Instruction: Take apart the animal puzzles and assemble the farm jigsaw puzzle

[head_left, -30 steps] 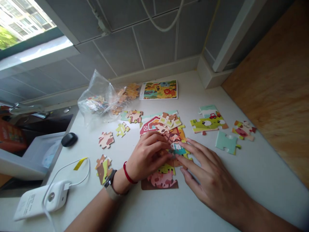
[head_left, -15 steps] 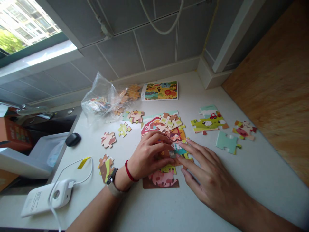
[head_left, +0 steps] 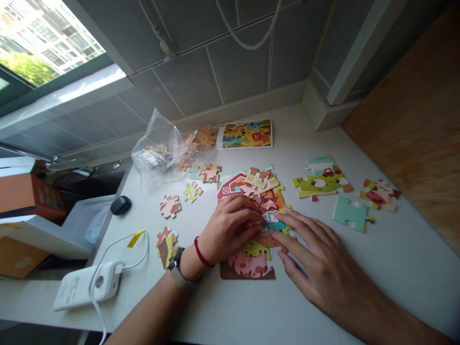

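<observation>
A partly joined farm jigsaw puzzle (head_left: pixel 251 266) lies on the counter, showing a red barn, a farmer and a pink pig. My left hand (head_left: pixel 230 223) is over its middle, fingers curled toward the thumb at a puzzle piece, which they mostly cover. My right hand (head_left: pixel 312 249) rests at the puzzle's right side with fingers apart, the tips touching the pieces near the farmer. Some loose brown-and-cream pieces (head_left: pixel 262 178) lie on top of the barn part. To the right is a joined section with sheep and a red car (head_left: pixel 319 183).
Loose pieces lie left, such as a pink-brown one (head_left: pixel 170 206), and right, such as a mint one (head_left: pixel 350 213). Behind are a plastic bag of pieces (head_left: pixel 158 153) and a picture card (head_left: pixel 246 134). A black mouse-like object (head_left: pixel 120 205) and a white power bank (head_left: pixel 88 285) with cable sit left.
The whole view has shifted, so things appear slightly farther right. Both hands stay at the same part of the puzzle, with only slight finger movement.
</observation>
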`<state>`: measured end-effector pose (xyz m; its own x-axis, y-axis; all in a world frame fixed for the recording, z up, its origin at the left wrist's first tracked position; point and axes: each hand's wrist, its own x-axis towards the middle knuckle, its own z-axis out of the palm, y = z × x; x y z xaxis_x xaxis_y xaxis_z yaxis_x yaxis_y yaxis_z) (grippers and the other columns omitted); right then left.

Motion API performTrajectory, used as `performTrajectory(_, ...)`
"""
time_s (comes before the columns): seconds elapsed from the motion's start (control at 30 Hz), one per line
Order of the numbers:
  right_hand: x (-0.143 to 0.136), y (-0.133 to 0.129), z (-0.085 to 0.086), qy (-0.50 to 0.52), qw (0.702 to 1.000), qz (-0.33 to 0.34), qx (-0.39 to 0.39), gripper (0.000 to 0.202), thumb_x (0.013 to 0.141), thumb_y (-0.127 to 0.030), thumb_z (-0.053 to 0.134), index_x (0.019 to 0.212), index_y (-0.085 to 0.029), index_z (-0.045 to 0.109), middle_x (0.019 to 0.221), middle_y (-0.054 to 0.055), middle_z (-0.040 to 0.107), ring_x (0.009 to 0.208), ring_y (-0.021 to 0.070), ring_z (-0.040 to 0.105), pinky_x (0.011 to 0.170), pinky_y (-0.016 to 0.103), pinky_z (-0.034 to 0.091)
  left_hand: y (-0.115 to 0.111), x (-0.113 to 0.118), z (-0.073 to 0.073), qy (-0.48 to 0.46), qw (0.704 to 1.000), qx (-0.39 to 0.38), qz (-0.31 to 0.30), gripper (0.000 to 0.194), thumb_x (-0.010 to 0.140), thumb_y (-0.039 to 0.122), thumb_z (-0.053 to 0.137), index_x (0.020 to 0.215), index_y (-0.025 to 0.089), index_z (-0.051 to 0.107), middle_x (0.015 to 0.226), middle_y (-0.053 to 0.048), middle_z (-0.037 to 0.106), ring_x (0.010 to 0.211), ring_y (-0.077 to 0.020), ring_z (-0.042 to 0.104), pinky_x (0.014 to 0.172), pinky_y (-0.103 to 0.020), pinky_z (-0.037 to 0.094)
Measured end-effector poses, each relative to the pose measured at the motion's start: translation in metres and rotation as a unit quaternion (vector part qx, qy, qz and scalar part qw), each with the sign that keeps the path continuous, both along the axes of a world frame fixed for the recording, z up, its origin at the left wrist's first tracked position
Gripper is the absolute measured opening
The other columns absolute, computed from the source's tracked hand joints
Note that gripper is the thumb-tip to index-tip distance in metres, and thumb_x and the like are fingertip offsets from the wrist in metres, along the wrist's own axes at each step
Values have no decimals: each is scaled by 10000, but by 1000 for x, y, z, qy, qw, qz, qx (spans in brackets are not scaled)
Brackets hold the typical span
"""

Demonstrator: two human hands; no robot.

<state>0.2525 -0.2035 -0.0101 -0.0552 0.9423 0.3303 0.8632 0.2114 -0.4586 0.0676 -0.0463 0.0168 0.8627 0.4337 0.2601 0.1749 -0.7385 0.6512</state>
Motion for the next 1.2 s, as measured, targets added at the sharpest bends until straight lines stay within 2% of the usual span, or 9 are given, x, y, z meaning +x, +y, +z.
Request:
performTrajectory(0.23,1,0,-5,0,1000,1,9,362,981,-199,539,1311,-233,682,1411,136,634,1335,330,571,1076,531,480,0,1,1,2,1000,-4,1,126,997,231,646,1084,209,734,1095,-92,735,1081,-232,661,992,-441,547)
performTrajectory(1.2,1,0,-5,-6,1000,0,10,371,982,-201,539,1323,-241,679,1413,126,635,1335,330,573,1074,518,474,0,-1,1,5,1000,-7,3,149,1012,222,613,1104,206,729,1114,-102,726,1091,-233,656,1000,-439,537)
